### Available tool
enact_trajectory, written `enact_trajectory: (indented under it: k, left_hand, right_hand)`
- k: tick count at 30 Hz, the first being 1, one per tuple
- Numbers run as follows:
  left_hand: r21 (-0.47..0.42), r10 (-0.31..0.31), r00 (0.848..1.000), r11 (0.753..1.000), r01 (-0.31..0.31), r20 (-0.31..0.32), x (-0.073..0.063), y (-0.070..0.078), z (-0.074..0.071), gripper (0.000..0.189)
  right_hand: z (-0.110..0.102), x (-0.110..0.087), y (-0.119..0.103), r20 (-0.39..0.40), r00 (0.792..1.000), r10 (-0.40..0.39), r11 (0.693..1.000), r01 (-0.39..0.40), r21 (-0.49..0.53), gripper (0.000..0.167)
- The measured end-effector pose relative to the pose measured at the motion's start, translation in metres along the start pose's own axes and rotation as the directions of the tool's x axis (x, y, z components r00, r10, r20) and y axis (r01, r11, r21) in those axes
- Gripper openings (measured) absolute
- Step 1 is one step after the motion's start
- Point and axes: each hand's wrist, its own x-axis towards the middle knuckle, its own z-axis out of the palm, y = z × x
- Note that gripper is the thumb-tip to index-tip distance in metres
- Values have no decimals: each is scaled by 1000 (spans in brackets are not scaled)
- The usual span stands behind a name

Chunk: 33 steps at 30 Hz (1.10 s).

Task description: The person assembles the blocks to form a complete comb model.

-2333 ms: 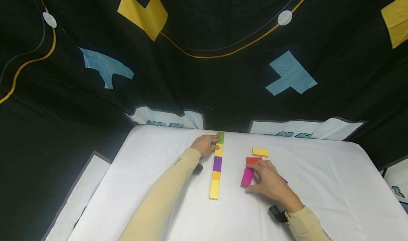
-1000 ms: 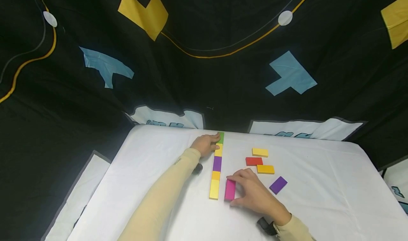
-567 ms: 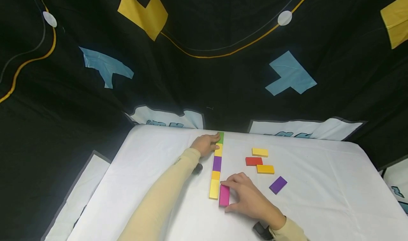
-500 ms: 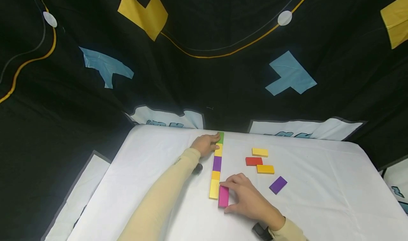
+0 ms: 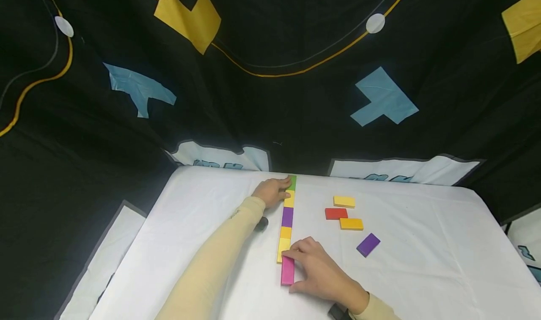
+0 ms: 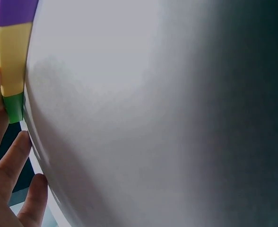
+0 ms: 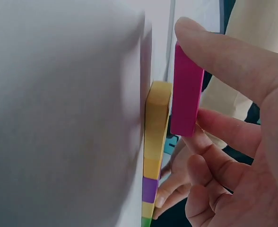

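Observation:
A row of wooden blocks runs toward the far table edge: green (image 5: 293, 183), yellow (image 5: 289, 199), purple (image 5: 287, 217), orange (image 5: 285, 232) and a longer pale yellow block (image 5: 284, 248) nearest me. My left hand (image 5: 270, 191) lies at the far end, its extended fingers touching the green block and the yellow one beside it. Between thumb and fingertips, my right hand (image 5: 317, 269) pinches a magenta block (image 5: 287, 271) lengthwise. It overlaps the near end of the pale yellow block in the head view. In the right wrist view, the magenta block (image 7: 186, 92) is held off the white tabletop.
Right of the row lie a yellow block (image 5: 344, 201), a red block (image 5: 336, 214), an orange-yellow block (image 5: 351, 224) and a slanted purple block (image 5: 368, 245). A white cloth covers the table (image 5: 422, 263). Black patterned fabric (image 5: 270, 118) hangs behind it.
My right hand has carried the magenta block left from beside the red block to the row's near end, uncovering the orange-yellow and purple blocks. My left hand stays in place.

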Motion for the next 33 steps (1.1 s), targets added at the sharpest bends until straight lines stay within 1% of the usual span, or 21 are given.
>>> enact_trajectory:
  k: [6, 9, 15, 22, 29, 33]
  left_hand:
    - [4, 17, 1000, 1000, -17, -13, -1, 0, -1, 54]
    - [3, 11, 1000, 1000, -11, -12, -1, 0, -2, 54]
    - [4, -8, 1000, 1000, 8, 1, 0, 1, -3, 54]
    - [10, 1, 1000, 1000, -1, -1, 0, -1, -2, 54]
    - [16, -4, 1000, 1000, 4, 9, 0, -2, 0, 54]
    - [12, 0, 1000, 1000, 0, 6, 1, -2, 1, 55]
  right_hand:
    - [4, 1, -3, -15, 999, -52, 998, 52, -19, 68]
    - [5, 2, -4, -21, 998, -66, 997, 65, -31, 67]
    - [5, 4, -8, 15, 999, -45, 998, 46, -30, 67]
    - [8, 5, -12, 48, 998, -43, 999, 44, -28, 68]
    - [13, 6, -14, 49, 997, -57, 996, 60, -62, 67]
    - [15, 7, -13, 51, 997, -52, 996, 56, -73, 68]
